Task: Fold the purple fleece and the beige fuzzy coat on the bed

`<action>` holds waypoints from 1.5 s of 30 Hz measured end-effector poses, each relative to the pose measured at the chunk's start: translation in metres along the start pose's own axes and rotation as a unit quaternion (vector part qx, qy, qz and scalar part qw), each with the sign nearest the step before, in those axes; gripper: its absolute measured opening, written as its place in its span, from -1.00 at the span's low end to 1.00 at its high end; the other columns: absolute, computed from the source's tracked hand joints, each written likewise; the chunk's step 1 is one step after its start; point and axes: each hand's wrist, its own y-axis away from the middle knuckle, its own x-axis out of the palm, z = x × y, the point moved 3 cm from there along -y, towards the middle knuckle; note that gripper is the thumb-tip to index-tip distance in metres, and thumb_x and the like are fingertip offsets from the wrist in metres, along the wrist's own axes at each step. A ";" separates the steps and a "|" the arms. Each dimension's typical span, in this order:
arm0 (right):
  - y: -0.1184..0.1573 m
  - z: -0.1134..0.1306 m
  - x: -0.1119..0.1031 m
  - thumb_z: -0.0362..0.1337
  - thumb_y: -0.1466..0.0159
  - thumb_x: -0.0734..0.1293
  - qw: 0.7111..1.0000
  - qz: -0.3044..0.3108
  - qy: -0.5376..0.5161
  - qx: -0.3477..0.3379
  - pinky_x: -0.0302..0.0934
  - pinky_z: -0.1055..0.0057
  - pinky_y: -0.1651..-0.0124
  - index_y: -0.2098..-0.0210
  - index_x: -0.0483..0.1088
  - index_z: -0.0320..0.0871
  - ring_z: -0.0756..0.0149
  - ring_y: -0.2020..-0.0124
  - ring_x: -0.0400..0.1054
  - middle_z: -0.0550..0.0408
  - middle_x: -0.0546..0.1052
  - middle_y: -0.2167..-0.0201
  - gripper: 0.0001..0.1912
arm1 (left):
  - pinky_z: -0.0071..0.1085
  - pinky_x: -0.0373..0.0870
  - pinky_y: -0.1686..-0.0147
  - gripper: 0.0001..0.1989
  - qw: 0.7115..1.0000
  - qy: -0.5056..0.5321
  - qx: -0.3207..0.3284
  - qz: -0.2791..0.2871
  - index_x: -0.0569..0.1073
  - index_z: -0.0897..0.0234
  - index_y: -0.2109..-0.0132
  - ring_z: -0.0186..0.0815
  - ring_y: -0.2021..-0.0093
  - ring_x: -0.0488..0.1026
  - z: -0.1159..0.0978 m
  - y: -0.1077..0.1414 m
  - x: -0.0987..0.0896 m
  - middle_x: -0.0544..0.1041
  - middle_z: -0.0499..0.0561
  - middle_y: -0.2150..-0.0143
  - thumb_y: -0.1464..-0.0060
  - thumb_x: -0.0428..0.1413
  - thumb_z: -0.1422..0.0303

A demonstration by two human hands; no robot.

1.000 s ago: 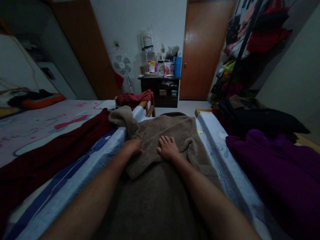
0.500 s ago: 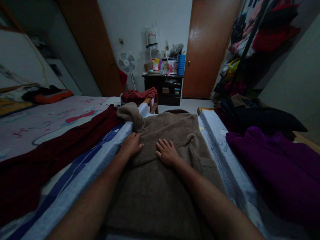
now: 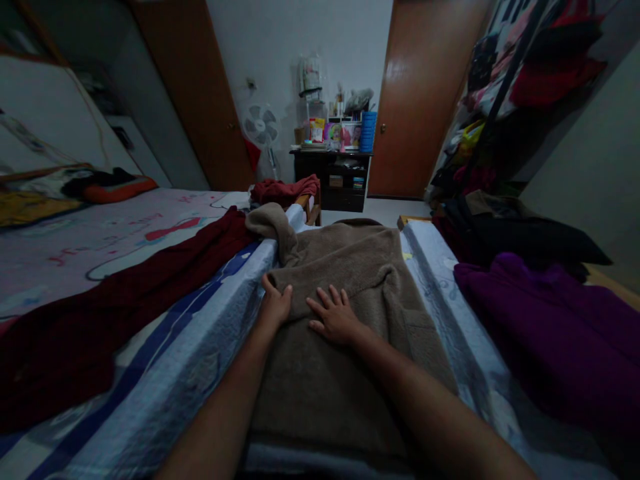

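Note:
A brown fleece jacket (image 3: 330, 387) lies spread over the bed in front of me, one sleeve folded across its body. My left hand (image 3: 277, 305) pinches the left edge of that folded part, thumb on top and the other fingers partly hidden beneath the cloth. Flat on the fleece to the right rests my right hand (image 3: 334, 315), fingers spread. Another piece of the jacket hangs over the raised bed edge at the upper left.
A dark red garment (image 3: 135, 293) stretches along the left bed. On the right lie a folded purple garment (image 3: 545, 333) and dark clothes (image 3: 520, 230). Beyond the bed stand a fan (image 3: 261, 125), a black cabinet (image 3: 330, 180) and a wooden door (image 3: 407, 100).
My left hand has shifted from lying on the fleece to gripping its folded edge, which is now drawn in toward the right. My right hand stays on the jacket, fingers spread wider.

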 end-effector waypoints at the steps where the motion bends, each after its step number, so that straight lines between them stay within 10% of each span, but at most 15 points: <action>1: 0.002 0.002 0.000 0.20 -0.33 0.05 1.000 0.006 0.000 -0.005 -0.45 -0.26 -0.31 -0.39 -0.08 0.14 -0.21 -0.41 -0.44 0.00 -0.18 -0.44 -0.30 | -0.21 0.43 0.03 -0.26 1.000 -0.008 0.007 -0.004 -0.14 0.43 -0.37 -0.07 -0.03 0.49 -0.002 0.004 0.000 0.42 0.36 -0.12 -0.19 0.04 0.30; 7: 0.014 0.012 0.004 0.19 -0.33 0.09 0.999 0.037 -0.005 -0.016 -0.43 -0.21 -0.33 -0.39 -0.13 0.15 -0.15 -0.42 -0.49 0.02 -0.26 -0.45 -0.28 | -0.01 0.23 -0.15 -0.33 0.966 -0.194 0.143 -0.092 0.03 0.23 -0.39 0.04 -0.24 0.26 -0.026 0.028 -0.007 0.17 0.32 -0.32 -0.15 0.01 0.47; 11: 0.021 0.015 0.006 0.11 -0.35 0.12 0.998 0.049 -0.017 -0.018 -0.34 -0.13 -0.35 -0.41 -0.15 0.07 -0.10 -0.42 -0.50 -0.02 -0.28 -0.45 -0.28 | -0.06 0.00 -0.30 -0.48 0.928 -0.265 0.263 0.017 0.27 0.23 -0.28 -0.07 -0.37 0.06 -0.029 0.030 0.009 0.18 0.16 -0.37 -0.19 -0.07 0.50; 15: 0.026 0.014 0.002 -0.05 -0.37 0.16 0.998 0.033 -0.040 -0.032 -0.20 -0.05 -0.35 -0.39 -0.07 -0.02 -0.06 -0.43 -0.38 -0.03 -0.16 -0.44 -0.34 | -0.03 0.00 -0.28 -0.53 0.927 -0.288 0.209 0.116 0.30 0.31 -0.27 -0.01 -0.34 0.13 -0.012 0.026 0.022 0.26 0.24 -0.32 -0.26 -0.08 0.31; 22: 0.008 -0.008 -0.022 -0.30 -0.43 0.01 0.993 -0.102 -0.059 0.017 -0.13 0.21 -0.35 -0.17 0.32 -0.17 0.26 -0.27 0.17 -0.03 0.40 -0.19 -0.57 | -0.01 -0.07 -0.28 -0.43 0.921 -0.314 0.195 0.120 0.24 0.29 -0.32 0.06 -0.37 0.05 -0.007 0.032 0.025 0.19 0.29 -0.36 -0.25 -0.06 0.14; 27: -0.008 -0.021 -0.010 -0.15 -0.42 0.07 0.989 -0.103 0.002 0.109 -0.22 0.13 -0.37 -0.30 0.15 -0.27 0.10 -0.40 -0.12 -0.12 0.14 -0.36 -0.47 | -0.01 -0.08 -0.28 -0.42 0.916 -0.328 0.202 0.115 0.23 0.29 -0.32 0.07 -0.37 0.05 -0.008 0.033 0.026 0.17 0.31 -0.36 -0.25 -0.07 0.13; 45: 0.031 0.031 0.021 0.14 -0.36 0.05 0.997 -0.048 0.014 0.064 -0.29 0.06 -0.39 -0.41 -0.15 -0.29 0.04 -0.43 -0.40 -0.13 -0.22 -0.43 -0.17 | -0.03 -0.09 -0.29 -0.46 0.931 -0.292 0.196 0.094 0.28 0.31 -0.29 0.05 -0.35 0.09 -0.007 0.034 0.024 0.21 0.31 -0.34 -0.23 -0.05 0.22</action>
